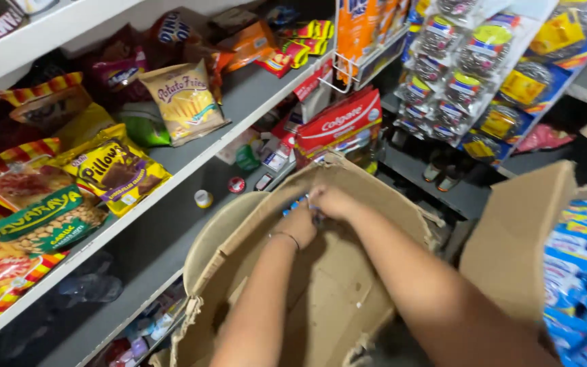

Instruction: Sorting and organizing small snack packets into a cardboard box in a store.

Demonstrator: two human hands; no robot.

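Both my hands reach down into a torn brown cardboard box (239, 224) in front of a shop shelf. My left hand (298, 224), with a thin dark band at the wrist, and my right hand (331, 202) meet at the box's far inner edge. Their fingers are closed around small blue-and-white packets (296, 203) there. How many packets each hand grips is hidden by the fingers. The box's near wall is ragged, and most of its floor shows bare.
Grey shelves (171, 160) at the left carry snack bags, among them a yellow bag (118, 174). Red toothpaste cartons (341, 122) lie behind the box. Hanging scouring-pad packs (456, 81) fill the upper right. A second carton (518, 238) with blue packets (585, 258) stands at the right.
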